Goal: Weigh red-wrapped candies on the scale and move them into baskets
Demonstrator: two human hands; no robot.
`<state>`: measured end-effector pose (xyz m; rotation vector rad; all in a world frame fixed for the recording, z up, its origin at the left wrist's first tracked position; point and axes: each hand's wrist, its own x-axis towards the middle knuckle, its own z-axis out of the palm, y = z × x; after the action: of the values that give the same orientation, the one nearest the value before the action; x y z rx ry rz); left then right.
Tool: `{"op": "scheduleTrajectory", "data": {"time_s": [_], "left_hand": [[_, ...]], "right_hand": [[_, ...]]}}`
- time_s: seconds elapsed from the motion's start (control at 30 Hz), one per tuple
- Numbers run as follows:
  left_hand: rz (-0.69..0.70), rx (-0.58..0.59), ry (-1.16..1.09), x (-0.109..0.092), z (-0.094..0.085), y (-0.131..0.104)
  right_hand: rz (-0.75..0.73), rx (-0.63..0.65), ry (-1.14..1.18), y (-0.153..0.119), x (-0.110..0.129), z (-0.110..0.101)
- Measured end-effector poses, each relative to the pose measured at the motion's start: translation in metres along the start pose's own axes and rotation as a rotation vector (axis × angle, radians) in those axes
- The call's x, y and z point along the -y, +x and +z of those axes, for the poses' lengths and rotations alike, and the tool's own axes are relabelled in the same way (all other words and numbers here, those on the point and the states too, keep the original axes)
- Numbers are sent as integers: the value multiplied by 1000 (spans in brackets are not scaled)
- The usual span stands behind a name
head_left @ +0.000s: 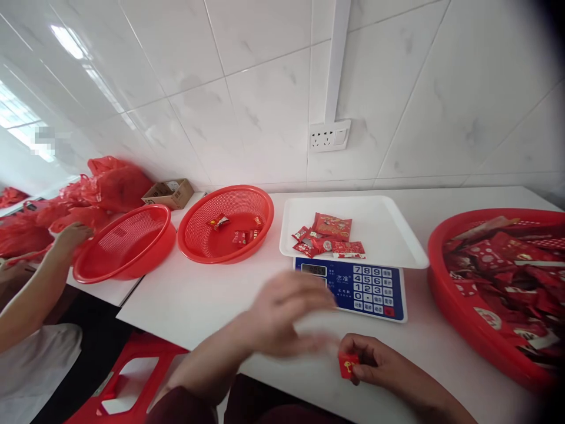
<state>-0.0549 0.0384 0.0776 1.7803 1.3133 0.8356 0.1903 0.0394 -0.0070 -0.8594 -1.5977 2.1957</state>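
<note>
My right hand (pixel 368 359) grips a small red packet (pixel 348 365) just above the white table's front edge, below the scale. My left hand (pixel 286 315) is blurred in motion in front of the blue scale (pixel 353 285); its fingers are spread and nothing shows in it. Several red snack packets (pixel 329 235) lie on the scale's white tray (pixel 388 232). A red basket (pixel 445 277) at the right is full of red packets. Another red basket (pixel 260 206) left of the scale holds three small packets.
A third red basket (pixel 128 244) stands further left, with another person's hand (pixel 73 234) at its rim. Red plastic bags (pixel 110 185) and a cardboard box (pixel 170 192) sit by the tiled wall. A red stool (pixel 132 377) stands below the table. A wall socket (pixel 329 136) is above the scale.
</note>
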Motion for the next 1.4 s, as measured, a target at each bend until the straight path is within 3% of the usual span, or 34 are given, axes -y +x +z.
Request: {"op": "scheduleTrajectory", "data": {"time_s": [0.07,0.13,0.27,0.47,0.67,0.83,0.93,1.03,1.3,1.4], "left_hand": [[129,-172,477,11,-26,21],[102,-273,841,33,-49,33],[-64,-208,1184,82,-90,31],[-355,-314,1346,114,-150,19],[-761,-557,1233,137,-210,-6],[-999,-509,1205,130,-241,-35],[-1012,-436,1179,114,-242,-43],[-944,-326,1140,96,-226,-43],[-514,106,894,21,-142,-12],[-406,201,832,6,-115,8]], "right_hand": [[-3,42,28,1,0,0],[-7,50,44,1,-1,-1],[-15,13,28,2,-5,-3],[-27,-53,25,2,-9,-3],[-35,-77,36,2,-6,-2],[-18,-94,47,2,-6,-1],[-10,-96,45,3,-9,-2],[-18,-82,47,4,-12,-3],[-23,-45,12,4,-12,-3],[-20,-52,9,2,-11,-1]]}}
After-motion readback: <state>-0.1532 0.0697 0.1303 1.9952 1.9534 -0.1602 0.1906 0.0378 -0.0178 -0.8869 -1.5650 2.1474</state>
